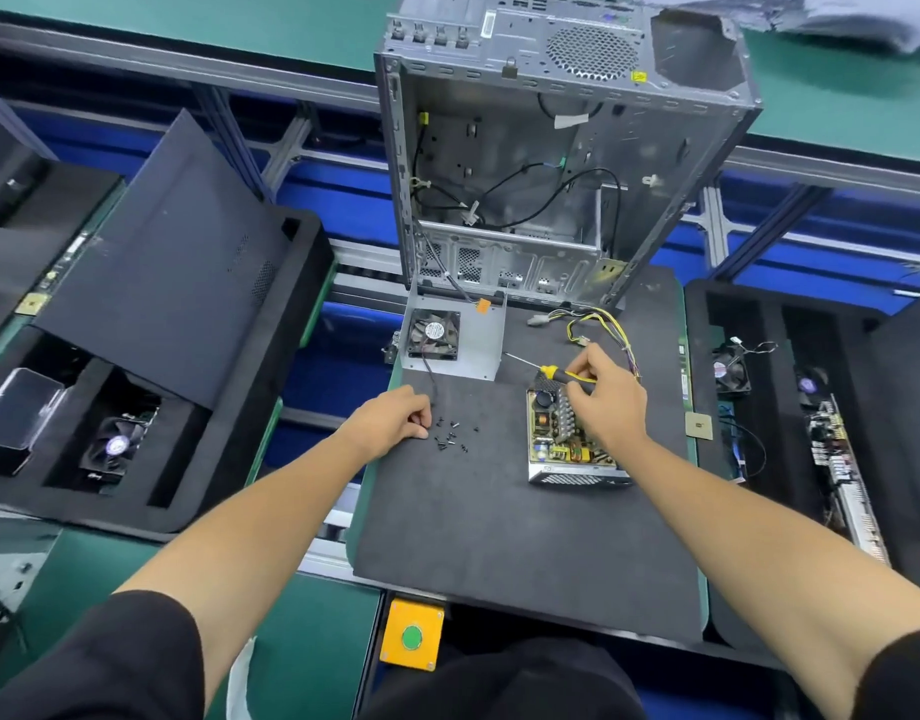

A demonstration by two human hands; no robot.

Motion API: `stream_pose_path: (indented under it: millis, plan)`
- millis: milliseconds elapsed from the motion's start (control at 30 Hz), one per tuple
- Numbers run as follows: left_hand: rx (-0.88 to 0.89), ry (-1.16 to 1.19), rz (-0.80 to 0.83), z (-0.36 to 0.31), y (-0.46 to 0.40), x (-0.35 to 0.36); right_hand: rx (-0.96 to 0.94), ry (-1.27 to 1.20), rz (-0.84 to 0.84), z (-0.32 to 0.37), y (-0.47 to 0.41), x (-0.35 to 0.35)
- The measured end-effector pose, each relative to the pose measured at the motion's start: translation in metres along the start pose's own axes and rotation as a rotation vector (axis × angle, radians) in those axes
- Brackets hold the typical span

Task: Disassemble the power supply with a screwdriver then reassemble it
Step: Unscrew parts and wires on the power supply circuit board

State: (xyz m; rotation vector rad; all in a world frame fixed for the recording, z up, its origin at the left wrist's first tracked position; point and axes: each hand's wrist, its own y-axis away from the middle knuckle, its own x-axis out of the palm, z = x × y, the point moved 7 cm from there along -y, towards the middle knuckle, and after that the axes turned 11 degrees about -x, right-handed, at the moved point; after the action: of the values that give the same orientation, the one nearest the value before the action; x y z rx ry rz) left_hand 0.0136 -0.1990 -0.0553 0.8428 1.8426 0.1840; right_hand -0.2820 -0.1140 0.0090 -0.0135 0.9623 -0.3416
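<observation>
The opened power supply (567, 449) sits on the black mat (499, 522), its circuit board bare inside the metal base. Its grey cover (478, 340), with a black fan (434, 335) mounted in it, lies at the mat's far left. My right hand (606, 392) holds the yellow-and-black screwdriver (556, 372) over the far end of the power supply, the shaft pointing left. My left hand (395, 415) rests on the mat with curled fingertips at several small black screws (452, 433); whether it pinches one is hidden.
An empty grey computer case (567, 163) stands at the mat's far edge, with a yellow-and-black cable bundle (598, 324) in front of it. Black foam trays with fans and parts flank the mat, left (151, 366) and right (811, 407). An orange box with a green button (412, 636) sits at the near edge.
</observation>
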Motion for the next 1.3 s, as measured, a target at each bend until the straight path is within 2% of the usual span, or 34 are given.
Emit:
stream_pose_path:
  millis: [233,400,667,867,1133,1300]
  plan:
    - [0.024,-0.025,-0.003,-0.004,-0.003,0.005,-0.002,-0.02,0.006,0.001,0.003,-0.004]
    - [0.0,0.14,-0.067,0.0,-0.003,0.001,-0.032,-0.039,0.01,0.001,0.004,-0.005]
    - [0.093,0.438,-0.077,-0.036,-0.008,-0.003,-0.033,-0.196,0.035,0.005,0.009,0.0]
    - [0.026,0.683,-0.08,-0.06,-0.019,0.002,-0.018,-0.285,0.094,0.011,0.006,0.001]
    - [0.01,0.826,-0.108,-0.074,-0.024,0.006,-0.065,-0.278,0.052,0.018,-0.002,-0.016]
    - [0.015,0.832,-0.051,-0.08,-0.026,0.012,-0.055,-0.287,0.072,0.014,-0.007,-0.019]
